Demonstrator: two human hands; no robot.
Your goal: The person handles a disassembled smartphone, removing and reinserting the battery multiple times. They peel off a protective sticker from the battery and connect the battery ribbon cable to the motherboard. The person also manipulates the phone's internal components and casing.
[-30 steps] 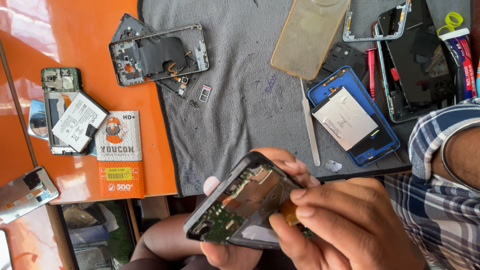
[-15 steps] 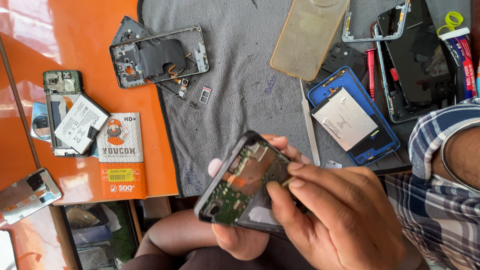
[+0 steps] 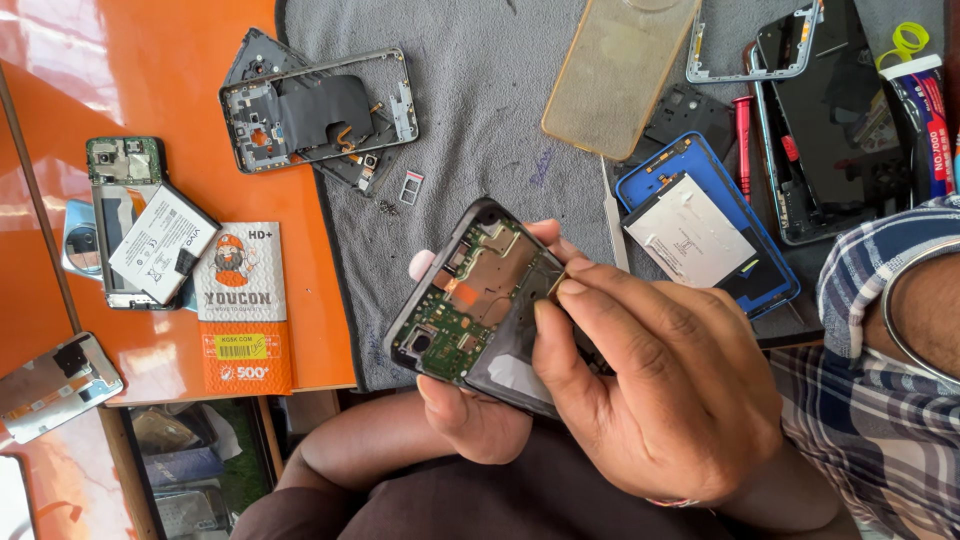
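Both hands work above our lap: our left hand [image 3: 470,400] cups the opened phone [image 3: 478,305], our right hand [image 3: 650,390] pinches a small part at its edge. Slipping could scratch the board.

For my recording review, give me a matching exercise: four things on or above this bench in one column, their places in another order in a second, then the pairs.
Things:
1. opened phone
2. blue phone shell
3. clear yellowish case
4. orange packet

Places:
A. on the orange tabletop
B. on the grey cloth, top middle
C. held in the left hand
D. right of the metal tweezers

Pairs: 1-C, 2-D, 3-B, 4-A
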